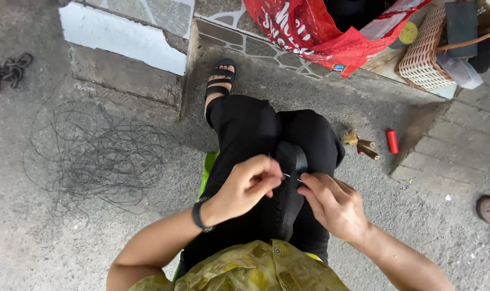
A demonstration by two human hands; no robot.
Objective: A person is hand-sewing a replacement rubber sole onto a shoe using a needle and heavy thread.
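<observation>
A: Status on the hands?

B: Black leather strap [289, 188] lies over my lap, running near to far. Left hand [248, 186]: fingers pressed together, pinching a thin needle [291, 175] at the strap's left edge. Right hand [334, 205]: fingers curled, pinching the strap's right edge just beside the needle tip.

A: How to do it well?

B: My call: keep the strap flat on the knee, push the needle straight through, keep the right fingers clear of the exit point.

A: What can't you see?

B: Thread, if any, too fine to make out. Needle mostly hidden by my fingers. Strap's near end disappears under my yellow shirt [255, 269]. Red spool [392, 140] and wooden tools [363, 146] lie on the ground, far right; the tools are too small to identify.
</observation>
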